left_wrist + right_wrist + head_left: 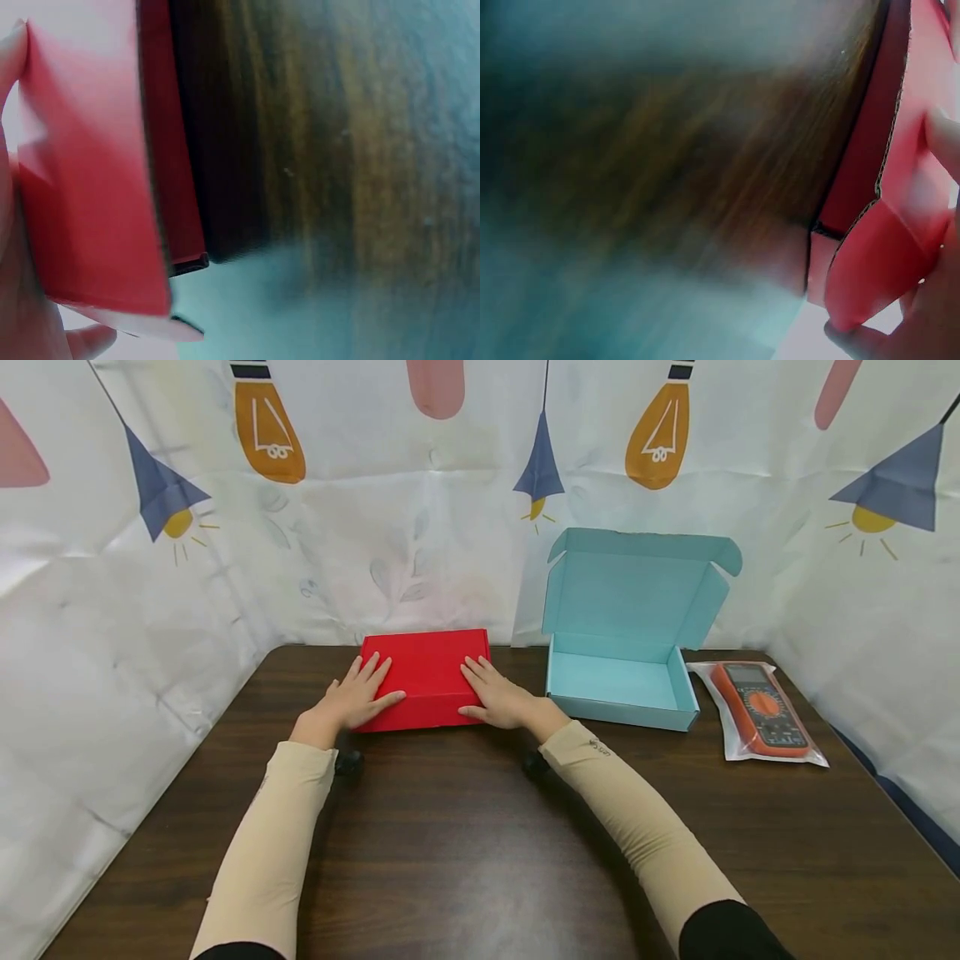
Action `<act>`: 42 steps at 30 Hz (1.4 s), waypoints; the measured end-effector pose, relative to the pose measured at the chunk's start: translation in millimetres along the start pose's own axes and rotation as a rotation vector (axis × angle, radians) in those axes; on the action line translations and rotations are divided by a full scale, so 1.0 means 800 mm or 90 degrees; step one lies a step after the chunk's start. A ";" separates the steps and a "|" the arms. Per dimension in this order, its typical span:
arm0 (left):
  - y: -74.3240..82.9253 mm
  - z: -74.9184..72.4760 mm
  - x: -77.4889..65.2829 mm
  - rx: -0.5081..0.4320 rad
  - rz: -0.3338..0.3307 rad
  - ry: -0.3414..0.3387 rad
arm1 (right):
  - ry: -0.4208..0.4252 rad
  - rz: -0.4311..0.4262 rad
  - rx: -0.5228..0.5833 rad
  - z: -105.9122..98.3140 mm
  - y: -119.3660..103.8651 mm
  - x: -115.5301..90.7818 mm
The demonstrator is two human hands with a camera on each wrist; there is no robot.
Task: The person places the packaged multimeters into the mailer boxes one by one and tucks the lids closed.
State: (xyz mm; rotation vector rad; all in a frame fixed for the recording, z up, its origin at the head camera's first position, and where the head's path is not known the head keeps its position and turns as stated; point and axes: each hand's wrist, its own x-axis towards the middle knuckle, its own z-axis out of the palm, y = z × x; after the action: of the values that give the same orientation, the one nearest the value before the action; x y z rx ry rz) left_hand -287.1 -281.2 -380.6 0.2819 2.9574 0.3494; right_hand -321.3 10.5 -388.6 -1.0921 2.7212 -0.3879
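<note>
A red cardboard box lies near the table's far edge with its lid down. My left hand rests spread over its left end, thumb toward the front edge. Over the right end lies my right hand, fingers straight along the lid and thumb on the front. The left wrist view has the lid's front flap hanging outside the front wall. In the right wrist view, a rounded side ear sticks out from the lid near the right fingertips.
Right of the red box stands a light blue box with its lid raised. An orange multimeter in a clear bag lies farther right. Behind the brown table hangs a printed white curtain.
</note>
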 end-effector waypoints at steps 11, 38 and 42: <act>0.002 0.003 -0.004 -0.044 -0.017 0.004 | -0.014 0.034 -0.008 0.000 -0.009 -0.001; 0.025 0.011 -0.028 -0.040 -0.093 0.011 | 0.001 0.014 -0.003 0.001 0.001 0.013; 0.024 0.012 -0.028 -0.042 -0.094 0.009 | -0.003 0.017 -0.009 -0.001 0.000 0.013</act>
State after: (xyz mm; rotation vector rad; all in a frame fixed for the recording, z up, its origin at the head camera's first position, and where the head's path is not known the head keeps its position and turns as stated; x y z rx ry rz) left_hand -260.2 -265.3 -382.3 0.0520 2.9512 0.4294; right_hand -329.2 3.2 -388.9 -1.0582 2.7345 -0.3624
